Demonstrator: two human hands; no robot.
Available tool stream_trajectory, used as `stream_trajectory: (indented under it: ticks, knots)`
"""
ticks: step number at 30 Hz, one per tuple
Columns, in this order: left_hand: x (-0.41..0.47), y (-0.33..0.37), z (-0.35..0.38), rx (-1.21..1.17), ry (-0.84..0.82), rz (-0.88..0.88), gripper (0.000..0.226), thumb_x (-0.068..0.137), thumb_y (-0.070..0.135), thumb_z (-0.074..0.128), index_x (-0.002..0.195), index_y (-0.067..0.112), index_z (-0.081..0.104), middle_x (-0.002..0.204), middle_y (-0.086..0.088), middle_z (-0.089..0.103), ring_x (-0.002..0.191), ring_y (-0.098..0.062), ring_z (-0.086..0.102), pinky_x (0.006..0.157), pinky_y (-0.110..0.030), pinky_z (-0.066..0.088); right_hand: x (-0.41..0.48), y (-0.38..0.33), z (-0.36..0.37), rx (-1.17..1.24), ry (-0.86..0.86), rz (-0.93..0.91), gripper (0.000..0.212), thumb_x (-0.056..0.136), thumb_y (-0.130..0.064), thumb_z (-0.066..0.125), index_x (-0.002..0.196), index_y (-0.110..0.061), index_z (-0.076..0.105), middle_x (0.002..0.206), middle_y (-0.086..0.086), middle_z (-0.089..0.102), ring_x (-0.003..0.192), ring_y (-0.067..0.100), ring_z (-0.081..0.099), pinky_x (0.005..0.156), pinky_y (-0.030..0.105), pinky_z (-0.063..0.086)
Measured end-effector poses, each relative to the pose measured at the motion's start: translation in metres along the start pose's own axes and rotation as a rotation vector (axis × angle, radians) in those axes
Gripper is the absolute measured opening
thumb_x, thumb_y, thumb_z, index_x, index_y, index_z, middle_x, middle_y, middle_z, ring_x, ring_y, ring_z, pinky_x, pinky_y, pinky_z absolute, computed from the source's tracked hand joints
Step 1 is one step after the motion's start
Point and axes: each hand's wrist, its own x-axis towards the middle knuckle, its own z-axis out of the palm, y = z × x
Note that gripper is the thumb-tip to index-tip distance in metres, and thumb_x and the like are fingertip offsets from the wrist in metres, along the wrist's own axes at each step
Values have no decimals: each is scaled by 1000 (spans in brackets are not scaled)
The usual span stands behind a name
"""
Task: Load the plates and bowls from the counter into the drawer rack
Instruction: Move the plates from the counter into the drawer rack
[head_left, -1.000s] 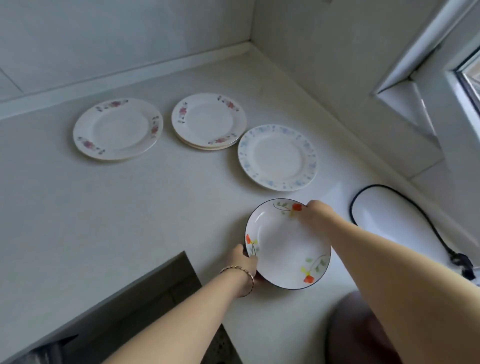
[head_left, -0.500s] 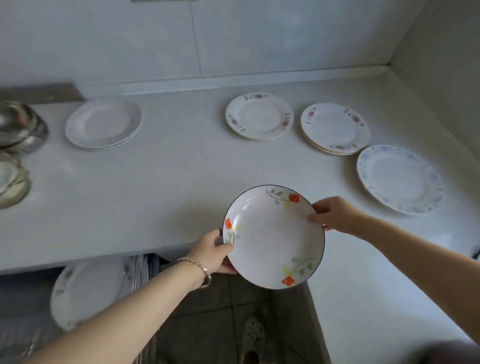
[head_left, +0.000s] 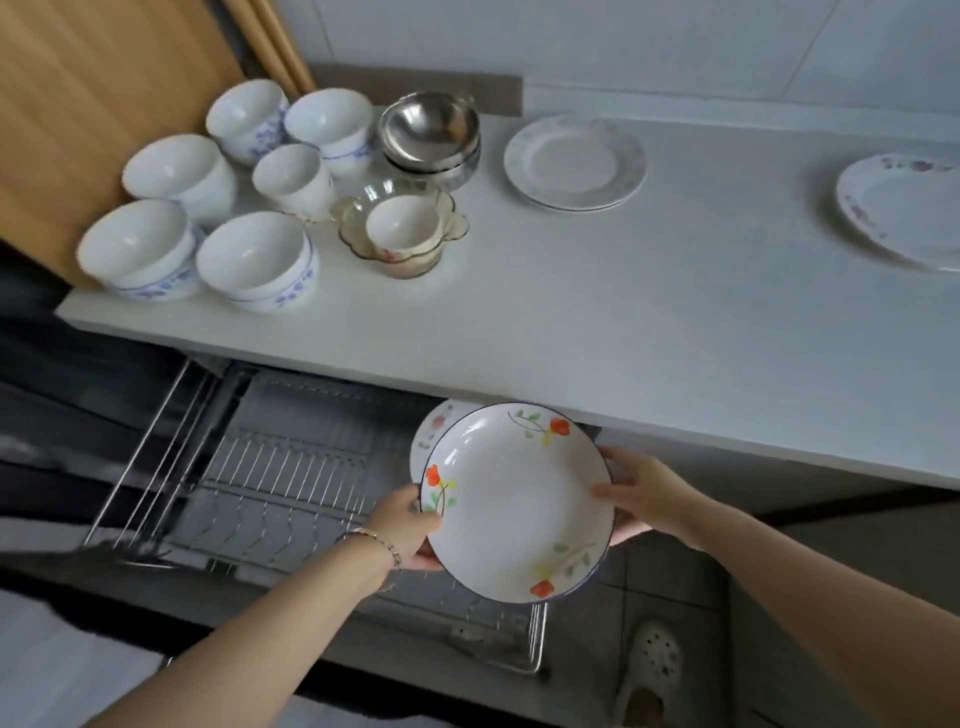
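A white plate with orange flowers and a dark rim (head_left: 514, 499) hangs over the right end of the open drawer rack (head_left: 291, 467). My left hand (head_left: 408, 525) grips its left edge and my right hand (head_left: 641, 493) grips its right edge. Behind it another plate (head_left: 434, 431) stands upright in the wire rack, mostly hidden. On the white counter (head_left: 597, 322) lie a pale plate stack (head_left: 574, 163) and a floral plate (head_left: 904, 210). Several white bowls (head_left: 254, 257) stand at the left.
A stack of steel bowls (head_left: 431, 135) and a glass dish holding a small cup (head_left: 402, 228) stand behind the white bowls. A wooden board (head_left: 88, 104) leans at the far left. A slipper (head_left: 649, 670) shows on the tiled floor below.
The flowered plate came off the counter, moved left and went down in front of the counter edge, over the open drawer rack. Both hands kept hold of it. My view swung left.
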Motion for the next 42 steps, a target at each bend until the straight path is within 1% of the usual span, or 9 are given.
stream_trajectory:
  ticks: [4, 9, 12, 15, 18, 26, 32, 37, 42]
  knots:
    - [39, -29, -42, 70, 68, -62, 25, 91, -1, 42, 83, 19, 56, 114, -13, 62, 97, -31, 63, 69, -39, 60, 41, 14, 69, 41, 12, 98, 44, 90, -3, 54, 134, -8, 47, 121, 16, 63, 82, 27, 68, 52, 23, 59]
    - [105, -42, -58, 258, 127, -82, 24, 93, 4, 41, 109, 9, 58, 116, -14, 60, 104, -33, 60, 88, -46, 54, 88, 25, 112, 122, 142, 278, 28, 87, 3, 51, 111, 17, 56, 103, 31, 64, 84, 32, 65, 79, 45, 59]
    - [147, -40, -56, 355, 141, -52, 28, 92, 9, 40, 113, 4, 58, 118, -19, 62, 98, -31, 61, 88, -36, 52, 113, 27, 123, 261, 217, 318, 18, 89, 5, 48, 102, 7, 59, 75, 14, 61, 65, 26, 60, 55, 38, 59]
    - [182, -29, -48, 468, 155, -1, 28, 95, 12, 40, 114, 1, 57, 119, -20, 61, 92, -29, 54, 76, -28, 40, 141, 29, 127, 315, 305, 310, 16, 90, 1, 48, 100, -9, 56, 71, 6, 57, 76, 31, 59, 76, 46, 58]
    - [209, -18, -39, 558, 164, 9, 29, 94, 7, 38, 119, 2, 53, 123, -20, 58, 112, -33, 55, 89, -34, 44, 168, 34, 129, 282, 385, 300, 31, 88, -2, 45, 113, -9, 60, 80, 12, 60, 78, 34, 58, 87, 56, 53]
    - [233, -14, -21, 554, 211, 110, 26, 95, 11, 39, 115, 2, 54, 116, -20, 61, 96, -32, 57, 74, -29, 38, 187, 40, 134, 234, 507, 278, 52, 81, 5, 31, 123, -11, 56, 90, 10, 60, 55, 16, 44, 48, 20, 30]
    - [204, -26, -23, 509, 155, 101, 38, 88, 6, 45, 126, 8, 51, 121, -12, 64, 107, -31, 60, 84, -29, 44, 165, 44, 134, 141, 408, 247, 48, 80, 1, 39, 125, -10, 52, 121, 14, 60, 99, 33, 60, 72, 26, 39]
    - [151, -19, -14, 570, 137, 18, 42, 93, 10, 43, 135, 9, 44, 136, -11, 53, 122, -27, 54, 99, -29, 42, 133, 28, 105, -166, 137, 231, 42, 89, -11, 45, 131, -7, 48, 130, 15, 54, 111, 29, 58, 87, 30, 47]
    - [84, 17, 8, 525, 86, 81, 30, 93, 13, 44, 120, 12, 58, 126, -5, 59, 109, -19, 61, 91, -26, 49, 93, -13, 58, -405, -112, 83, 37, 91, -7, 43, 126, -3, 56, 131, 17, 57, 122, 30, 54, 100, 32, 43]
